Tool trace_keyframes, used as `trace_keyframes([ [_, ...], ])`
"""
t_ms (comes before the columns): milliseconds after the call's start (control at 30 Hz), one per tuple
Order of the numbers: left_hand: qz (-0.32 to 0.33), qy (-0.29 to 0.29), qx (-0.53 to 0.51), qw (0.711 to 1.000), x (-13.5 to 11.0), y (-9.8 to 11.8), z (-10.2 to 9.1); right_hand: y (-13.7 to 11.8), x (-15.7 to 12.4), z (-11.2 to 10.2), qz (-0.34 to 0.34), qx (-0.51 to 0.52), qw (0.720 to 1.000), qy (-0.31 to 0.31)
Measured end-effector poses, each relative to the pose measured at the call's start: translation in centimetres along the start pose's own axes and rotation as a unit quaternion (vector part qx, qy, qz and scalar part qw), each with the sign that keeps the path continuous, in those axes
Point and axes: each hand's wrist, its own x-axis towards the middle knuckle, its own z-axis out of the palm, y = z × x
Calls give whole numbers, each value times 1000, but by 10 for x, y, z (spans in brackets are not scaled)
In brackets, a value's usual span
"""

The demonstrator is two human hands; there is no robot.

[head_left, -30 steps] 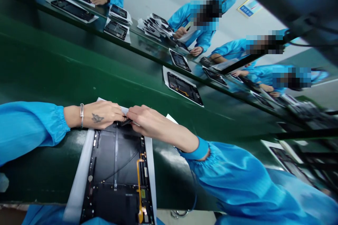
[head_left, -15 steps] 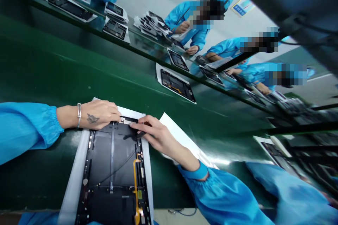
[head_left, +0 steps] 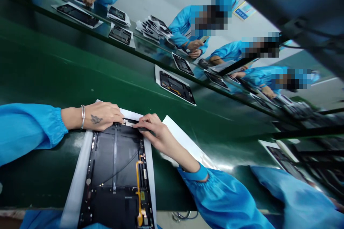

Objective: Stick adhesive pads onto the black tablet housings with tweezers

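A tablet housing (head_left: 107, 161), dark inside with an orange flex cable along its right side, lies on a white sheet (head_left: 73, 186) in front of me. My left hand (head_left: 103, 116) is closed at its far left corner, fingertips pressed together against the top edge by a silvery strip (head_left: 128, 123). From the right, my right hand (head_left: 156, 130) reaches to the same edge, its fingers closed around a slim dark tool (head_left: 143, 129). The tool's kind does not show, and its tip is hard to make out. Fingertips of both hands are close together.
Another tablet housing (head_left: 176, 87) lies on white paper farther across the green table (head_left: 53, 68). White paper (head_left: 185, 141) lies right of my hand. Across a raised glass shelf, several co-workers in blue handle similar parts; a blue sleeve (head_left: 292, 189) is at the right.
My right hand has shifted slightly up and left along the top edge, and its dark tool now lies flatter. The left hand stays at its corner. Across the table, a co-worker's hands have moved lower.
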Motion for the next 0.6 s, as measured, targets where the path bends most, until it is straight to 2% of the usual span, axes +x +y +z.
trace_keyframes([
  [133, 4, -6, -1, 1000, 0, -2, 2, -8, 13, 5, 0, 0, 999, -32],
  [333, -32, -19, -52, 998, 1, -3, -1, -3, 20, 15, 44, 44, 998, 25],
  [600, -96, -7, -77, 992, 9, -1, 2, 0, 30, 23, 72, 31, 996, 32],
])
